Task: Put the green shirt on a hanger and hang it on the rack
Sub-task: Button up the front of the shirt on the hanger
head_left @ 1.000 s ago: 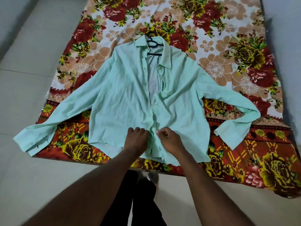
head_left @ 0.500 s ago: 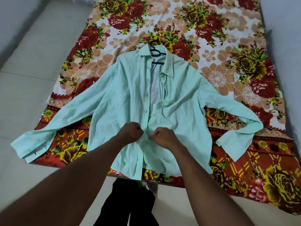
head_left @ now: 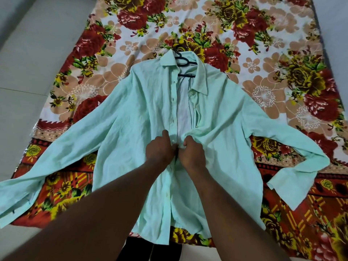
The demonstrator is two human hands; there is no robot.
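Higher up the shirt (head_left: 131, 129) front than a second ago, the left hand (head_left: 160, 149) and right hand (head_left: 192, 152) sit side by side, each pinching a front edge at mid-chest, while the shirt lies spread on the floral sheet (head_left: 263, 53) with the hanger (head_left: 183, 61) inside its collar.

The shirt (head_left: 131, 147) lies flat on the sheet (head_left: 282, 53), collar far, hem near, sleeves spread left and right. The hanger (head_left: 186, 75) sits inside the collar. The left hand (head_left: 160, 147) and right hand (head_left: 192, 149) meet side by side at the shirt's middle, gripping its front. The floor (head_left: 28, 72) lies left of the sheet.
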